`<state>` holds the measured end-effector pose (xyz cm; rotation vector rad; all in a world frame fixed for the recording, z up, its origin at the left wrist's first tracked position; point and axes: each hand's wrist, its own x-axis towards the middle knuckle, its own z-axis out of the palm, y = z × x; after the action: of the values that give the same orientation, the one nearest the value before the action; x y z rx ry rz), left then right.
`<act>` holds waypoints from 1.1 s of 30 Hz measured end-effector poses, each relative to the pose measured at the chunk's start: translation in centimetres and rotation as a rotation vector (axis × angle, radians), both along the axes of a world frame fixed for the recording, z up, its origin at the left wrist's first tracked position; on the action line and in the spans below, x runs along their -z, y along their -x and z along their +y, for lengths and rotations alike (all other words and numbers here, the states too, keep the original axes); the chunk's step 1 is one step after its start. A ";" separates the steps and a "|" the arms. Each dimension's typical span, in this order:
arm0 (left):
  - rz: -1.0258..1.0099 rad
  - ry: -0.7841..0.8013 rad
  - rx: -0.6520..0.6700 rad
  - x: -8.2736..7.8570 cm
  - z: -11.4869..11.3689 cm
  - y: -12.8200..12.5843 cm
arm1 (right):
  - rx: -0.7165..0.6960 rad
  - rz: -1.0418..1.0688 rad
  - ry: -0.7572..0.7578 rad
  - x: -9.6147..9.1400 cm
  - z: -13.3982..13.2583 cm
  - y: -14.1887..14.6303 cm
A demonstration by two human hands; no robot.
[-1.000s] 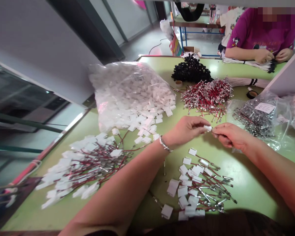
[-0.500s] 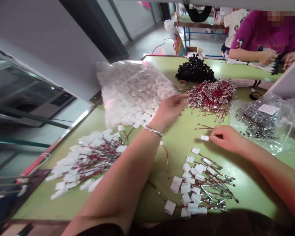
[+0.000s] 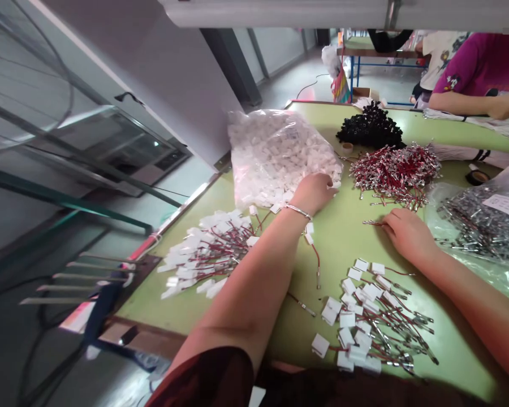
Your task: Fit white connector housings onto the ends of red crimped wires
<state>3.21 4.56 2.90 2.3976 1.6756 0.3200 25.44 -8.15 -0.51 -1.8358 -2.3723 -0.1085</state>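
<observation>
My left hand (image 3: 316, 192) reaches to the open mouth of a clear bag of white plastic housings (image 3: 275, 152). Its fingers are curled down onto the loose housings there; what they hold is hidden. My right hand (image 3: 407, 233) lies low on the green table (image 3: 343, 237), fingertips pinched on the end of a single red wire (image 3: 372, 223) just below the heap of red wires with metal terminals (image 3: 396, 169). In front of me lies a pile of wires fitted with white housings (image 3: 373, 319).
A second pile of fitted wires (image 3: 207, 254) sits at the table's left edge, one stray fitted wire (image 3: 316, 254) near my left forearm. A black heap (image 3: 371, 127), a bag of metal terminals (image 3: 479, 217) and a tape roll (image 3: 475, 177) lie farther back. A co-worker in a purple shirt (image 3: 483, 68) works opposite.
My hands parted. The left one swung up to the bag of housings; the right one dropped the fitted piece and went to a loose red wire. The view turned left.
</observation>
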 end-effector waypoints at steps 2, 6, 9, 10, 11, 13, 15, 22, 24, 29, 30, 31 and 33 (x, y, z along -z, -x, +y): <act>0.044 -0.018 -0.005 1.0 0.0 -0.4 | 0.032 0.039 0.018 0.0 -0.2 0.0; 0.017 -0.056 0.070 2.1 -0.4 -0.8 | 0.077 0.210 0.032 -0.9 -0.5 -0.8; 0.009 -0.066 0.099 2.2 -0.8 -1.0 | 0.133 0.252 0.045 -1.9 -0.7 -1.2; 0.012 -0.058 0.102 2.2 -1.0 -1.1 | 0.150 0.275 0.067 -2.1 -0.8 -1.3; 0.013 -0.050 0.106 2.2 -1.1 -1.1 | 0.164 0.310 0.095 -2.3 -1.0 -1.3; 0.012 -0.044 0.120 2.3 -1.4 -1.3 | 0.181 0.410 0.147 -2.6 -1.3 -1.3; 0.014 -0.048 0.141 2.3 -1.6 -1.4 | 0.199 0.517 0.182 -2.7 -1.6 -1.4; -0.241 0.034 0.161 0.4 -2.8 -2.1 | 0.211 0.769 0.338 -3.1 -1.8 -2.1; -0.473 0.205 0.135 -0.3 -3.4 -2.7 | 0.216 0.835 0.358 -3.2 -1.9 -2.1; -1.025 0.790 0.036 -0.2 -5.1 -4.6 | 0.276 0.922 0.224 -3.3 -2.4 -1.5; -1.095 0.866 0.004 0.0 -5.4 -4.9 | 0.266 0.896 0.173 -3.3 -2.5 -1.4; -1.148 0.934 -0.024 0.1 -5.5 -5.1 | 0.236 0.854 0.119 -3.2 -2.6 -1.3; -1.215 1.036 -0.059 0.3 -5.7 -5.4 | 0.140 0.737 0.029 -3.1 -2.8 -1.2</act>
<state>8.61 -1.18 2.60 0.9721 0.9013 0.5606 26.64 -10.93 2.62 -1.6554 -1.7386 0.5014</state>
